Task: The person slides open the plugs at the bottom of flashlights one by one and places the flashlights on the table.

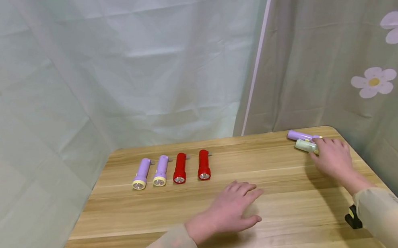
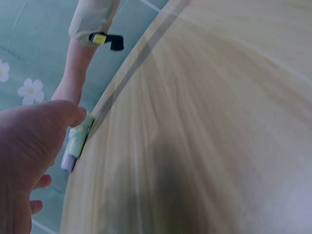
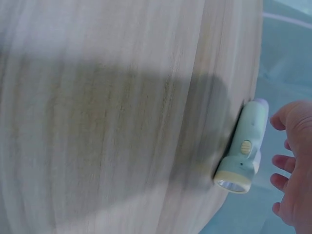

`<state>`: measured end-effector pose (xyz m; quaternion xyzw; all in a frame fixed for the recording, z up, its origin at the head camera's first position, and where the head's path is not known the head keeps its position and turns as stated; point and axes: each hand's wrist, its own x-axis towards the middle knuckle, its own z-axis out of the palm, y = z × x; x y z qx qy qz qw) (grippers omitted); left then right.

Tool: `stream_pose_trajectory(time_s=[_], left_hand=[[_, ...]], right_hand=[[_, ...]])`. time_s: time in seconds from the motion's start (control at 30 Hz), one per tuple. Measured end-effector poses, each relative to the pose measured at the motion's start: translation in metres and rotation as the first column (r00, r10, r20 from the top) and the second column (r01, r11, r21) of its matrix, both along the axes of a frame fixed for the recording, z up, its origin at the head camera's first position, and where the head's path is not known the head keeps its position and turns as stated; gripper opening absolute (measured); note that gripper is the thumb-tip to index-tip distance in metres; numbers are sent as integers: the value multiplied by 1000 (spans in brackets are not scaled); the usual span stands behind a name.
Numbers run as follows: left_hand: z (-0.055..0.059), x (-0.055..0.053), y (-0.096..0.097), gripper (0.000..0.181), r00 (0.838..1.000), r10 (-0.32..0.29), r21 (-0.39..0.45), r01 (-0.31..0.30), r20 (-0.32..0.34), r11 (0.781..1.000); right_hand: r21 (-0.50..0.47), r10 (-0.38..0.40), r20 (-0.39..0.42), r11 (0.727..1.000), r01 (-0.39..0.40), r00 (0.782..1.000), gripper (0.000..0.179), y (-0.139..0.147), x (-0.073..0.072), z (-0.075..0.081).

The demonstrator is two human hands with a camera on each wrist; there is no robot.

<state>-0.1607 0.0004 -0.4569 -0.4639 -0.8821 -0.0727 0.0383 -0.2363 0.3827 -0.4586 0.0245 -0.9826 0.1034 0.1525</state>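
Observation:
At the table's far right corner, my right hand (image 1: 332,157) reaches over a pale green flashlight (image 1: 305,145). In the right wrist view this flashlight (image 3: 251,127) lies on its side, its cream-ringed lens towards the bottom, and the loosely curled fingers (image 3: 282,164) stand beside it with a gap. A purple flashlight (image 1: 297,135) lies just behind the green one, partly covered by the hand in the head view. My left hand (image 1: 230,209) hovers over the front middle of the table, fingers spread and holding nothing.
Two purple flashlights with cream rims (image 1: 142,173) (image 1: 162,170) and two red flashlights (image 1: 179,168) (image 1: 204,164) lie in a row at the back left of the wooden table (image 1: 261,166). Pale curtains (image 1: 178,69) hang behind and at both sides.

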Motion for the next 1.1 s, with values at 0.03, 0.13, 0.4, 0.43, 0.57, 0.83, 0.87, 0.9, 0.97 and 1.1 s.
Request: stream_pose_trajectory(time_s=[0.03, 0.13, 0.4, 0.43, 0.57, 0.83, 0.87, 0.9, 0.97, 1.1], left_hand=[[-1, 1, 3, 69, 1000, -7, -4, 7, -3, 1000], [-5, 5, 10, 69, 1000, -20, -15, 20, 6, 1000], [-11, 9, 24, 72, 997, -16, -52, 20, 75, 998], [-11, 9, 25, 73, 997, -12, -53, 16, 81, 998], [-12, 6, 29, 74, 995, 3, -48, 2, 98, 999], [-14, 3, 34, 74, 994, 18, -42, -14, 104, 999], [-14, 3, 34, 74, 994, 19, -45, -14, 104, 999], [-15, 3, 34, 74, 994, 21, -47, -16, 104, 999], [-15, 3, 35, 74, 995, 22, -49, -17, 100, 999], [-15, 2, 37, 74, 995, 26, -53, -22, 92, 998]], right_hand=[[-3, -3, 9, 1000, 3, 1000, 53, 1, -2, -1], [-9, -11, 34, 1000, 12, 999, 55, 3, -6, -4], [6, -47, 72, 999, 47, 996, 52, 6, -17, -17], [8, -49, 72, 999, 48, 996, 52, 7, -18, -19], [8, -51, 64, 999, 51, 997, 49, 8, -20, -24], [7, -54, 73, 999, 54, 996, 51, 6, -22, -26], [7, -56, 76, 998, 55, 996, 52, 6, -22, -26], [6, -55, 75, 998, 55, 996, 51, 6, -22, -27], [5, -55, 67, 998, 55, 996, 49, 7, -22, -28], [5, -38, 21, 999, 38, 999, 41, 8, -21, -30]])
